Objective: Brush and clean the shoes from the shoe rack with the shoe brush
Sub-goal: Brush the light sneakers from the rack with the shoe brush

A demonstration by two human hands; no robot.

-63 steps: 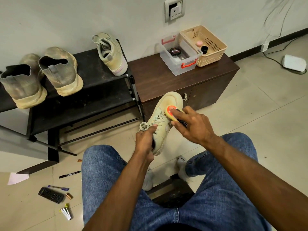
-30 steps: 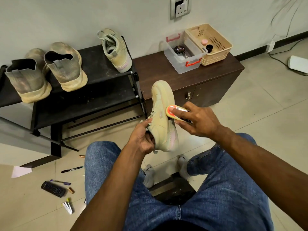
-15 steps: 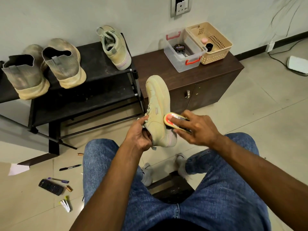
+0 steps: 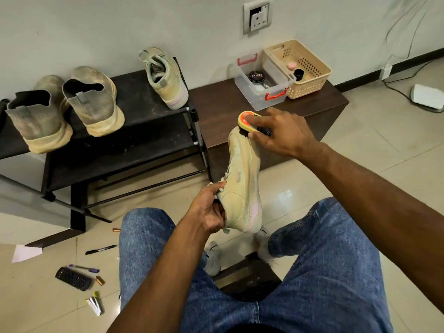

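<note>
The right hand's fingers are curling closed over the yellow-and-orange back of the shoe brush, pressing its dark bristles against the toe of the pale sneaker, apparently so the strokes are working the front of the upper. The left hand is gripping that sneaker at its heel and collar, its fingers wrapped tight with some tucked inside the opening, and is holding it toe-up in the air above the person's knees, which is likely steadying it against the push of the brush. The matching sneaker is standing at the right end of the shoe rack, and two dusty slip-on shoes are sitting toward its left end, seemingly waiting their turn. On the counter beside the rack, near its back edge, a clear box and a beige basket are standing side by side.
</note>
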